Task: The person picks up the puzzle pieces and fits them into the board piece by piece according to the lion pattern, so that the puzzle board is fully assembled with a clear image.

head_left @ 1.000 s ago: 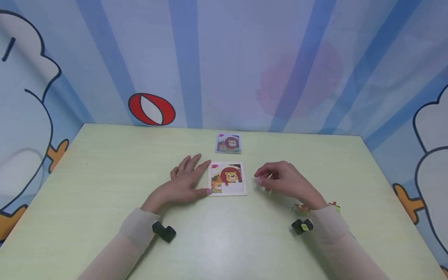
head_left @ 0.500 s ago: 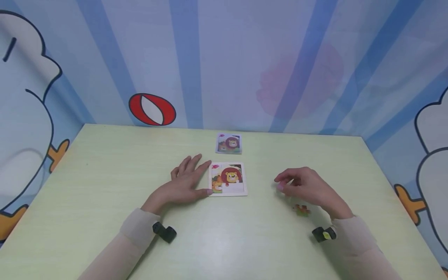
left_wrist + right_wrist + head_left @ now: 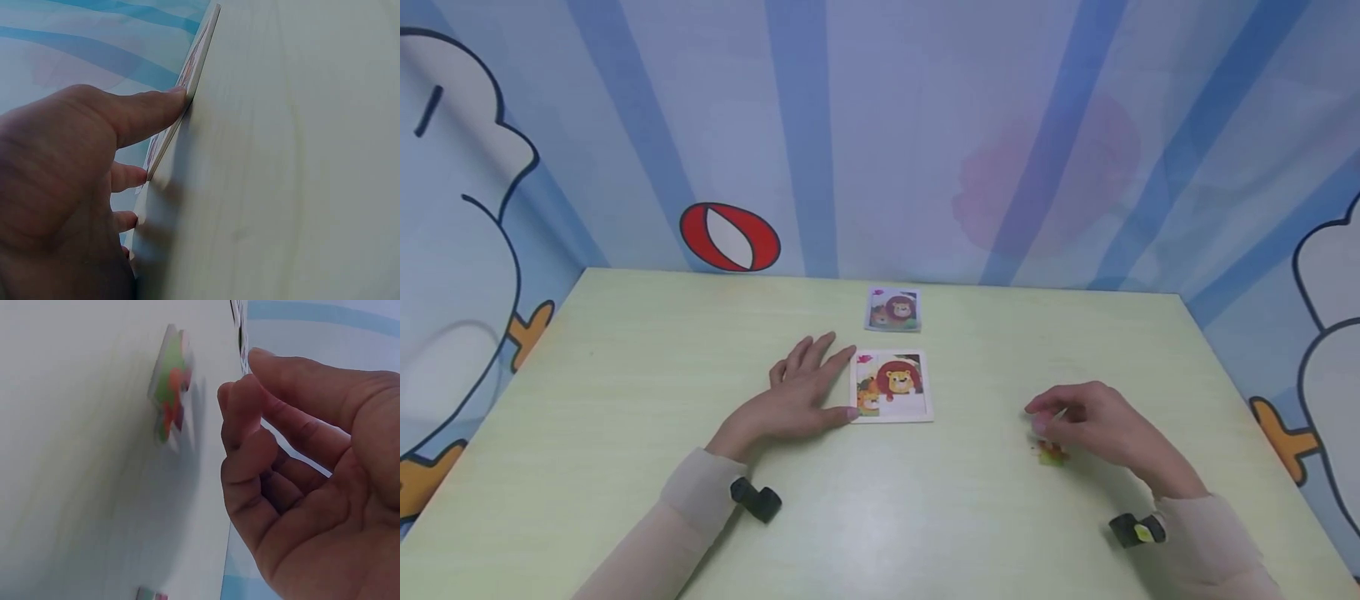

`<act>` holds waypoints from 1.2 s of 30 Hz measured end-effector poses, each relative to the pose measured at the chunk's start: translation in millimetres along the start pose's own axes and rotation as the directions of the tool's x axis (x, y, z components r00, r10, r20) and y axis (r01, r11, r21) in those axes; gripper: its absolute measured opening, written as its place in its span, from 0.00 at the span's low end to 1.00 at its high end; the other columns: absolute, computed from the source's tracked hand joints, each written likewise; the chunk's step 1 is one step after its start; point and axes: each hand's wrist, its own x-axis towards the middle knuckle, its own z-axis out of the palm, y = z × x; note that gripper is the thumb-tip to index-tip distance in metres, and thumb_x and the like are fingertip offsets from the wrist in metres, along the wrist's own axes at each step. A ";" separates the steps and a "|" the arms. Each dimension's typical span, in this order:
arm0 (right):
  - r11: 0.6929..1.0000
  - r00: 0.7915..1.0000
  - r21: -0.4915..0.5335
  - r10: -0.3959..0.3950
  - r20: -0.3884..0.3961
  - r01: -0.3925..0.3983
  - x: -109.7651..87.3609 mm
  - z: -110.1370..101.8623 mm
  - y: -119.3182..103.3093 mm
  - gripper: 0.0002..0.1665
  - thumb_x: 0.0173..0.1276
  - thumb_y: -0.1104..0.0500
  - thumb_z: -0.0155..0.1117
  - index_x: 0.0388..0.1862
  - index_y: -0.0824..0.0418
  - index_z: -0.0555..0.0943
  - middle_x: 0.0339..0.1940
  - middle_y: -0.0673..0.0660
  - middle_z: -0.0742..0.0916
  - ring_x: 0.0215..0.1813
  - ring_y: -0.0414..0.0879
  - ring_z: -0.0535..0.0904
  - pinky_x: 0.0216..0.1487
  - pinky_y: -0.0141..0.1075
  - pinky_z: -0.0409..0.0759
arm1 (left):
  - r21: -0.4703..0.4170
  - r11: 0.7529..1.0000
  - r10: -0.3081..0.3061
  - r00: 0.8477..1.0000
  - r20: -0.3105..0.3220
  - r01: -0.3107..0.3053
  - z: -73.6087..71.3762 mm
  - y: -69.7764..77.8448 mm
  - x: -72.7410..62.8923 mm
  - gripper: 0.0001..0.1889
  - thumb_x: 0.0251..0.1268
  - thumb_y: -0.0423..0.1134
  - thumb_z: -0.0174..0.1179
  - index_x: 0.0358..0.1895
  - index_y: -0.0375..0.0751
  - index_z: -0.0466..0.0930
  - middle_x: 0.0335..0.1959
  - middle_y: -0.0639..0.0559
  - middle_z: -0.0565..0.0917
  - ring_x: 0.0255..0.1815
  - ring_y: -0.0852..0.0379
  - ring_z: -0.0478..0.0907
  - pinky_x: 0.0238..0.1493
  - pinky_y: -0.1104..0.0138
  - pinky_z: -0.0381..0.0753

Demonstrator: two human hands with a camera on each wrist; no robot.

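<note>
A jigsaw puzzle in a white frame (image 3: 928, 400) lies mid-table, showing a lion with a bare white patch at its lower right. My left hand (image 3: 793, 400) rests along its left side, fingers spread, the thumb on the border near the lower left corner. In the left wrist view, the thumb (image 3: 150, 112) lies over the frame's edge. On the right, my right hand (image 3: 1093, 425) hovers beside a loose jigsaw piece (image 3: 1051, 456), its fingers loosely curled and holding nothing. That green and orange piece (image 3: 170, 381) lies apart from the fingertips in the right wrist view.
Behind the puzzle lies a small card (image 3: 892, 310) with the same lion picture. Part of another small coloured thing (image 3: 150, 594) shows at the right wrist view's bottom edge. A printed blue cloth (image 3: 887, 142) stands behind the pale table (image 3: 700, 317).
My right hand has moved from beside the puzzle to the right and toward me, reaching the loose jigsaw piece. My left hand has stayed on the frame.
</note>
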 end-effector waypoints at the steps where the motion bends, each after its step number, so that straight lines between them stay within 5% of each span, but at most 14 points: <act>1: 1.000 1.000 -0.008 0.002 -0.001 -0.002 -1.6 -0.7 1.6 0.18 0.76 0.54 0.70 0.60 0.59 0.88 0.40 0.54 0.91 0.34 0.42 0.86 0.41 0.33 0.81 | 0.002 1.000 0.004 1.000 0.001 -0.004 -0.7 0.7 -0.5 0.50 0.71 0.56 0.67 0.89 0.52 0.50 0.92 0.43 0.39 0.91 0.33 0.29 0.83 0.27 0.37; 12: 1.000 1.000 0.005 0.016 0.020 -0.016 -13.1 -2.2 14.8 0.15 0.74 0.56 0.73 0.56 0.59 0.90 0.40 0.53 0.88 0.37 0.37 0.80 0.41 0.31 0.79 | 0.016 1.000 0.008 1.000 0.003 -0.008 -1.0 1.8 -0.1 0.49 0.72 0.55 0.67 0.89 0.50 0.50 0.92 0.41 0.39 0.91 0.32 0.30 0.83 0.27 0.38; 18: 0.999 0.997 0.031 -0.046 0.054 0.044 -12.9 3.3 19.8 0.17 0.68 0.58 0.79 0.53 0.62 0.88 0.34 0.52 0.82 0.33 0.37 0.76 0.37 0.31 0.76 | 0.004 1.000 -0.005 1.000 -0.009 0.005 3.3 -3.4 2.8 0.50 0.70 0.55 0.67 0.89 0.52 0.50 0.92 0.43 0.38 0.91 0.34 0.29 0.83 0.28 0.38; 36: 0.991 0.996 -0.120 -0.070 -0.058 0.063 -11.1 12.1 19.5 0.14 0.63 0.59 0.82 0.45 0.55 0.86 0.35 0.50 0.84 0.33 0.37 0.74 0.33 0.32 0.74 | -0.004 1.000 0.005 1.000 -0.019 -0.005 3.8 -4.3 2.4 0.50 0.70 0.56 0.68 0.89 0.52 0.51 0.92 0.44 0.39 0.91 0.33 0.30 0.82 0.27 0.38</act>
